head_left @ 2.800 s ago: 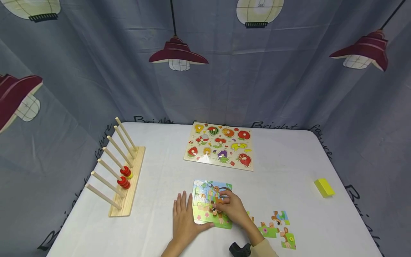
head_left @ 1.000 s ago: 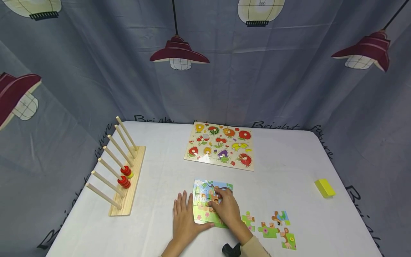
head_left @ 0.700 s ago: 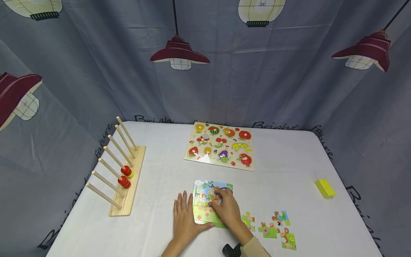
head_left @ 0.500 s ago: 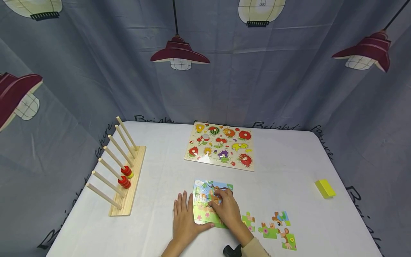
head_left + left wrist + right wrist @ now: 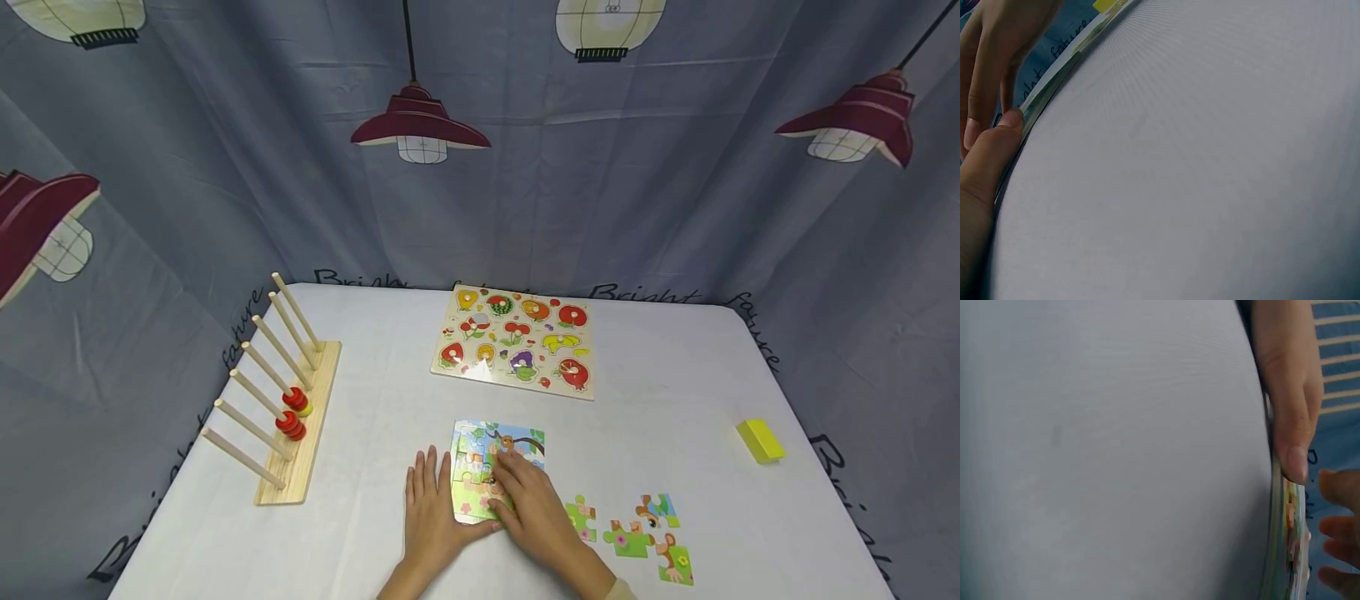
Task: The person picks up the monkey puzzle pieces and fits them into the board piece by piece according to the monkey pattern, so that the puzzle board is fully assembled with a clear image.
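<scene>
A square jigsaw puzzle (image 5: 468, 437) with a cartoon animal picture lies near the front middle of the table in the head view. My left hand (image 5: 433, 512) rests flat along its left side, fingers straight, the thumb at the lower edge. Over the right and lower part of the puzzle lies my right hand (image 5: 536, 512), its fingers extended across the pieces and hiding them. In the left wrist view the left thumb (image 5: 1004, 140) meets the puzzle's edge. Fingertips of the right hand (image 5: 1341, 525) show at the right border of the right wrist view.
Several loose jigsaw pieces (image 5: 628, 540) lie to the right of the puzzle. A fruit-picture board (image 5: 498, 333) is behind it. A wooden peg stand (image 5: 318, 392) with red and yellow rings stands at left, and a yellow block (image 5: 761, 442) at right.
My right hand first shifted left, its fingers curled onto the puzzle, uncovering a loose piece. Now it has turned and flattened, fingers straighter, and the puzzle's upper right shows. The left hand stays put.
</scene>
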A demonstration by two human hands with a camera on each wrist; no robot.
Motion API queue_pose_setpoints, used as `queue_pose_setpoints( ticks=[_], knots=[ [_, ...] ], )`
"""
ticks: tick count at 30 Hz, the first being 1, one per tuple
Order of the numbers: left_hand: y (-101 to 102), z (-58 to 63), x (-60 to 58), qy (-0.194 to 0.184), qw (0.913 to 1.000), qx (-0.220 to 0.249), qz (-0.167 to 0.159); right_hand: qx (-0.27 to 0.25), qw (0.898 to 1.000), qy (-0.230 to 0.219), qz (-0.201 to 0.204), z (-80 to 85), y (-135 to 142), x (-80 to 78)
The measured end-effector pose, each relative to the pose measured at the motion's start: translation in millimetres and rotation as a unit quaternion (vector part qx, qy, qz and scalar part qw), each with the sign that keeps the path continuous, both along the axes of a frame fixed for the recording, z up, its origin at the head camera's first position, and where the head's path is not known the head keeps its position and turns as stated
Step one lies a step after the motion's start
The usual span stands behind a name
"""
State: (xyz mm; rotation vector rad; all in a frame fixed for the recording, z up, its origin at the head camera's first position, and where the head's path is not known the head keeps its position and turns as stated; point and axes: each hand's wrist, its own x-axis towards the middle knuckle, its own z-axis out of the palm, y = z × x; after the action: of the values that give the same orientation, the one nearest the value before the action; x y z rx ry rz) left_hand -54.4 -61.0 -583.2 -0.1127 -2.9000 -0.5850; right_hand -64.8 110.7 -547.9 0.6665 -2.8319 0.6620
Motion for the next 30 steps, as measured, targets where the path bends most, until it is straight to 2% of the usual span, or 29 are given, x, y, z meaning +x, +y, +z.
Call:
queue_pose_setpoints(
  ticks=[4,15,23,30],
  knots=[
    [-0.3,-0.7,0.2,0.002,1.0,-0.004,-0.003,0.031,0.999,-0.029,0.03,-3.0,1.7,7.5],
    [0.1,-2.1,-1.0,0.026,0.9994,-0.022,0.001,0.04,0.996,-0.069,0.031,-4.0,1.7,9.9],
    [-0.3,-1.3,-0.8,0.029,0.9994,-0.018,-0.002,0.03,0.996,-0.083,0.031,-1.2,0.2,9.6],
    [-0.6,-0.8,0.1,0.011,0.9998,-0.012,-0.006,0.035,0.996,-0.07,0.03,-0.9,-0.3,10.8]
  ],
)
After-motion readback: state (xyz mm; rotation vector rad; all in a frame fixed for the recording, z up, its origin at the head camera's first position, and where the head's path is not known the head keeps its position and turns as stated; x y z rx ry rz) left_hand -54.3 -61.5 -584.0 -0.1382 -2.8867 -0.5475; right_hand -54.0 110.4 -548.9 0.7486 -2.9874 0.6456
